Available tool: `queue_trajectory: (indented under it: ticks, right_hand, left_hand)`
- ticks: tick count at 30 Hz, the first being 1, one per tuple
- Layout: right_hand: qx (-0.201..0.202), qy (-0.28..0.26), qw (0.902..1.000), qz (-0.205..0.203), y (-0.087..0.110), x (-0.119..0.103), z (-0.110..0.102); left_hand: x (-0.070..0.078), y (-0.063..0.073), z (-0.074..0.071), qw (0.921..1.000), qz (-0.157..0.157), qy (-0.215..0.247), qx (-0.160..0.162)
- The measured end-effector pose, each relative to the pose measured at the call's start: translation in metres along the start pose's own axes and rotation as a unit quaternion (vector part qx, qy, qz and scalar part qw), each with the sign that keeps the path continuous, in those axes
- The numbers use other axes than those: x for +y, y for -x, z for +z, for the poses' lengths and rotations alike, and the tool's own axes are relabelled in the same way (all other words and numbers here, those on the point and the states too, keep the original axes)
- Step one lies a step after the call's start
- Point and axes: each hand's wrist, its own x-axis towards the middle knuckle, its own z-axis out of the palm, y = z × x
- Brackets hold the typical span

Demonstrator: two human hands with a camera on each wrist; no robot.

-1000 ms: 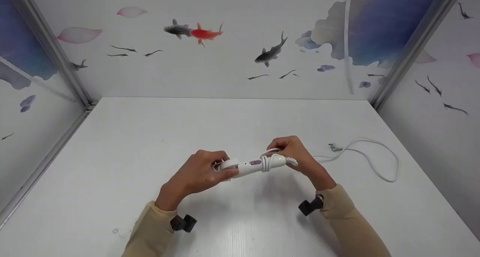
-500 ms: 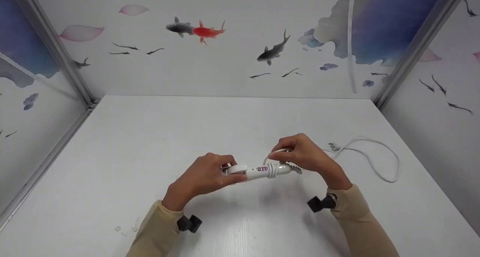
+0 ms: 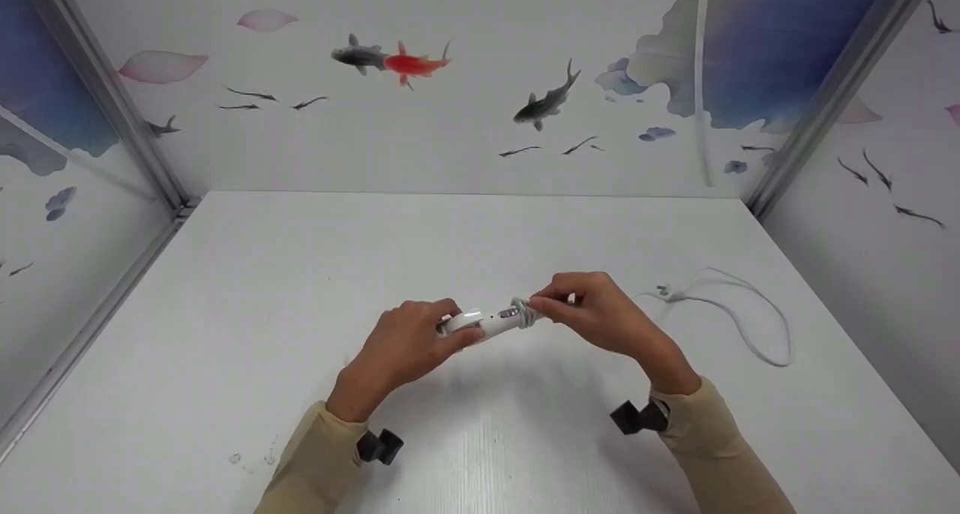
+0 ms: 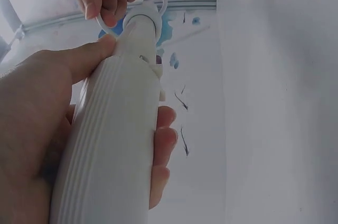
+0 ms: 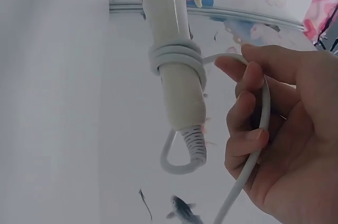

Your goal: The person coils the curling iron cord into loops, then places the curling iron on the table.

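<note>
My left hand (image 3: 411, 341) grips a white curling iron (image 4: 113, 145) by its thick ribbed part, holding it above the table. A purplish switch (image 3: 509, 314) shows on the handle. Several turns of the white power cord (image 5: 177, 57) are wound around the handle, near its cord end. Thumb and index finger of my right hand (image 3: 600, 308) pinch the cord beside these turns, and a length of it runs across the curled fingers in the right wrist view. At the handle's end, the cord leaves through a ribbed sleeve (image 5: 194, 145) and bends back in a small loop.
The cord's loose part (image 3: 765, 304) lies in a loop on the white table (image 3: 465, 244), to the right, with its plug (image 3: 667, 293) there too. Walls printed with fish (image 3: 412, 64) enclose the table at the back and sides.
My right hand, holding the cord, has come in close against the handle. The curling iron first went right, then back left and slightly up. The loose cord on the table has shifted a little.
</note>
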Motion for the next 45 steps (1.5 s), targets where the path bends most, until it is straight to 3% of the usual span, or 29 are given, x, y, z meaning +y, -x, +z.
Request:
queue_trajectory:
  ticks: [9, 13, 21, 27, 33, 41, 45]
  right_hand:
    - [-0.065, -0.008, 0.9972, -0.037, 0.001, -0.002, 0.002]
    - [-0.09, -0.018, 0.9953, -0.033, 0.0, 0.002, -0.001]
    - [-0.151, -0.071, 0.9857, 0.022, -0.01, 0.033, -0.003]
    - [-0.16, -0.058, 0.9832, 0.066, -0.016, 0.053, 0.003]
    - [-0.173, -0.03, 0.9807, 0.085, -0.018, 0.055, 0.01]
    - [-0.136, -0.049, 0.9854, 0.091, -0.019, 0.063, 0.018]
    - [-0.121, -0.035, 0.9903, 0.059, -0.021, 0.067, 0.019]
  left_hand:
    - [0.002, -0.001, 0.0, 0.9943, -0.059, 0.018, 0.088]
    - [0.004, -0.002, -0.001, 0.992, -0.068, 0.034, 0.101]
    - [0.004, 0.0, -0.004, 0.9924, -0.059, 0.045, 0.098]
    - [0.001, 0.002, -0.006, 0.9927, -0.048, 0.049, 0.099]
    - [0.004, 0.001, -0.004, 0.9946, -0.034, 0.051, 0.083]
    - [0.003, 0.001, -0.002, 0.9973, -0.001, 0.066, 0.031]
    - [0.001, 0.001, 0.0, 0.997, 0.024, 0.073, 0.005]
